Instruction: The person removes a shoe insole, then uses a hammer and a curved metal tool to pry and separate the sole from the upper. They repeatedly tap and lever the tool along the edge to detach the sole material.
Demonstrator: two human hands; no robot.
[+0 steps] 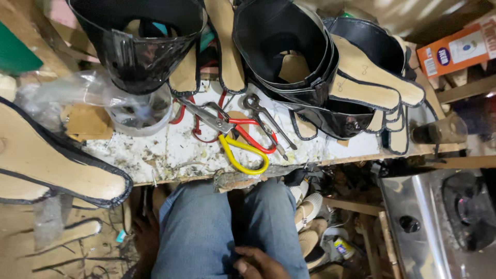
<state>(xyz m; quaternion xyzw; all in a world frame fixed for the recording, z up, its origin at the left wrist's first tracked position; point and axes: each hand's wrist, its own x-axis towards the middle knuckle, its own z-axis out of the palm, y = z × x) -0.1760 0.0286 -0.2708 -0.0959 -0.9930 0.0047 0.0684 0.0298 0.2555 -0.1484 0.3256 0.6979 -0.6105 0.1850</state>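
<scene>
While the right hand (258, 264) rests on the jeans (217, 227) at the lower edge of the view, its fingers curl loosely together and hold nothing. At the left thigh's outer side a dark shape may be the left hand (146, 238); it is too shadowed to tell how its fingers lie. Both hands sit below the worktop (155, 150), well apart from the tools on it.

Nearest above the knees lie scissors (243, 147) with one yellow and one red loop, blades pointing up and left. Just beside them on the right lie metal pincers (266, 121), handles pointing down and right. A clear plastic cup (139, 116) stands to the left, beside a crumpled clear bag (72, 93).

Along the far edge of the worktop stand glossy black boot shafts (139, 46), and tan insoles (372, 77) edged in black fan out to the right. A large insole (51, 165) of the same kind lies at the left. An orange box (457, 49) sits at the upper right, and a metal stove (439, 222) at the lower right.
</scene>
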